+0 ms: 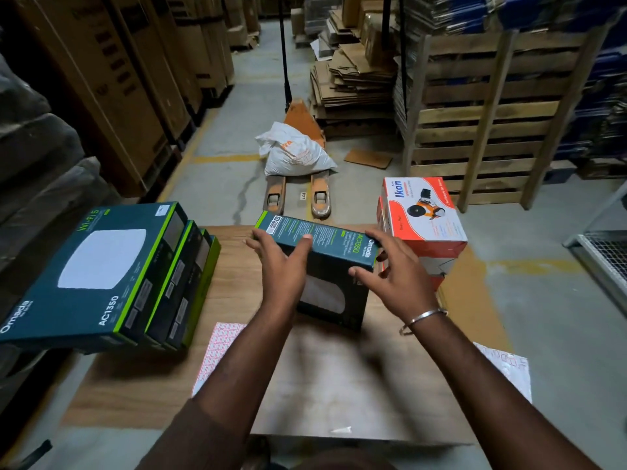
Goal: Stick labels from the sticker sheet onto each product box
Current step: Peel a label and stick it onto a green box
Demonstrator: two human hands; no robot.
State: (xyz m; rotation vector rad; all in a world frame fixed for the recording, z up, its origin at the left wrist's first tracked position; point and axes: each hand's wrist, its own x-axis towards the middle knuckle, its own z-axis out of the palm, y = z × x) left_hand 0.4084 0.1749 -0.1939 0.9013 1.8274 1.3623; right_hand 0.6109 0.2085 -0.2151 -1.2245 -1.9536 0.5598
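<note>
My left hand (pixel 281 262) gripping the teal box (pixel 325 266) at its top left, thumb curled over the edge, right hand (pixel 397 276) spread at its right end, box upright mid-desk (pixel 142 385), sticker sheet (pixel 217 354) flat near the front edge, more boxes (pixel 101 276) stacked at the left edge

An orange pallet jack (pixel 298 137) is seen on the concrete floor (pixel 220 178), with a white sack (pixel 295 152) laid on it. Flattened cardboard (pixel 353 79) is stacked beside wooden pallets (pixel 475 130).
</note>
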